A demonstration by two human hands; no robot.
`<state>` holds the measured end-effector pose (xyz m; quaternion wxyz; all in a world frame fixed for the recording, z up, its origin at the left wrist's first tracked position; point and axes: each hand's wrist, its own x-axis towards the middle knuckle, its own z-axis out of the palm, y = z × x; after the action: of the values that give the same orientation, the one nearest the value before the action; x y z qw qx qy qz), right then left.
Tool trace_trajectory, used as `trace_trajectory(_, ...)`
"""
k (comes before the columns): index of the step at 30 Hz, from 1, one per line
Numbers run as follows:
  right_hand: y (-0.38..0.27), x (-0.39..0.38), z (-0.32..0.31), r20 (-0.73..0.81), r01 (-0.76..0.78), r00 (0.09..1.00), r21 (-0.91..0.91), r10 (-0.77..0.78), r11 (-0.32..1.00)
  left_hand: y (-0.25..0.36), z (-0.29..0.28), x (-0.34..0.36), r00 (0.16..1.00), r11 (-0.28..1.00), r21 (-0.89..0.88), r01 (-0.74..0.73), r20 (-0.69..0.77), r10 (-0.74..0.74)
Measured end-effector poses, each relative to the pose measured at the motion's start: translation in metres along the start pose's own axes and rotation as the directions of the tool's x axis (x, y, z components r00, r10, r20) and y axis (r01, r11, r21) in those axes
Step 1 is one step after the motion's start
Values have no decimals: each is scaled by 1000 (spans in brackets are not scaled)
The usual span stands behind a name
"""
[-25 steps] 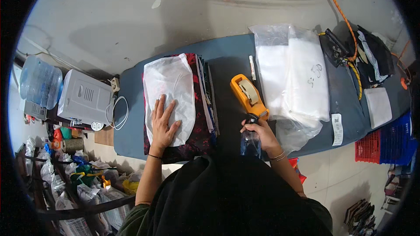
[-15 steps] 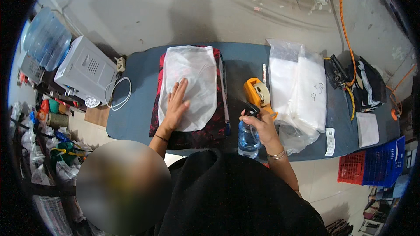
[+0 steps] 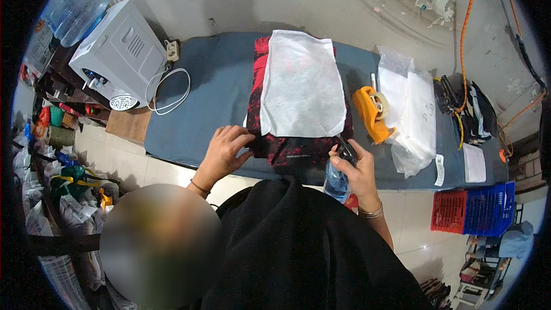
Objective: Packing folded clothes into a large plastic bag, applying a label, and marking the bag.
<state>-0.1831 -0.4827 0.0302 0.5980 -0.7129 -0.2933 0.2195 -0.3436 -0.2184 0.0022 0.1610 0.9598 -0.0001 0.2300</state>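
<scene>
A folded red-and-black patterned garment (image 3: 281, 148) lies on the padded blue-grey table, with a white cloth (image 3: 304, 86) spread flat over most of it. At the garment's near left corner is my left hand (image 3: 228, 148), its fingers curled together with the thumb on the cloth edge. My right hand (image 3: 357, 167) is wrapped round the neck of a clear spray bottle (image 3: 336, 182) with a black nozzle. The bottle stands upright by the table's near edge, beside the garment's near right corner.
Right of the garment sit an orange tape dispenser (image 3: 373, 113), a white pen (image 3: 373, 82) and plastic-wrapped white packs (image 3: 410, 109). Farther right are black items (image 3: 476, 112) and an orange cord (image 3: 464, 40). A white water dispenser (image 3: 126, 51) stands left; red and blue crates (image 3: 473, 209) lie below right.
My left hand has left the white cloth and drawn back to the garment's near left corner. The cloth's near end, rounded before, now lies straight. My right hand keeps the spray bottle.
</scene>
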Motion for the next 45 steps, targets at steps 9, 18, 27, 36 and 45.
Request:
trace_trajectory(9, 12, -50, 68, -7, 145, 987, -380, -160, 913, -23, -24, 42, 990, 982, -124, -140, -25, 137)
trace_trajectory(18, 21, -33, 126, -153, 89, 972, -468, -180, 879, -23, -59, 66, 970, 928, -328, -179, 100, 223)
trace_trajectory(27, -19, -2, 16, -174, -100, 973, 262, 149, 960, -21, -40, 81, 982, 900, -433, -54, -184, -29)
trace_trajectory(36, 19, 6, -40, -12, -145, 985, 460, 170, 876, 28, 10, 137, 939, 800, -600, -11, -280, -197)
trace_trajectory(45, 33, 73, -91, 84, -207, 978, 518, 191, 830, 41, 66, 166, 845, 891, -426, 154, -411, -343)
